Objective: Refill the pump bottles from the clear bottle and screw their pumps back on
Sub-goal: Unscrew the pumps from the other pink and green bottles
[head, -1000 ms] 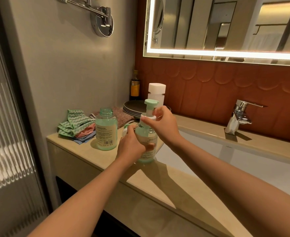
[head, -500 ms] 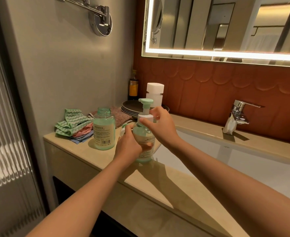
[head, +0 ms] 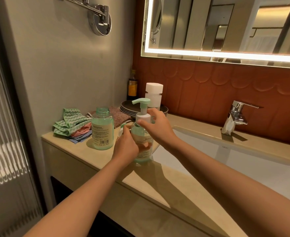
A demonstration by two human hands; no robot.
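Note:
A green pump bottle (head: 143,147) stands on the beige counter (head: 157,185) by the sink's left edge. My left hand (head: 125,147) grips its body. My right hand (head: 155,127) pinches the white collar of its green pump (head: 141,106), which sits on the neck. A second green bottle (head: 102,129) stands open, without a pump, to the left. Behind my left hand a bit of another pump (head: 122,128) shows, mostly hidden. The clear bottle (head: 153,96) with a white cap stands behind, near the plates.
Folded cloths (head: 72,127) lie at the counter's left end. Dark plates (head: 128,108) and a dark bottle (head: 132,86) stand in the back corner. The white sink (head: 243,165) and a chrome tap (head: 236,115) lie to the right. A wall is close on the left.
My right hand has turned on the pump collar, and the pump's spout now points left. The bottle stays in place in my left hand.

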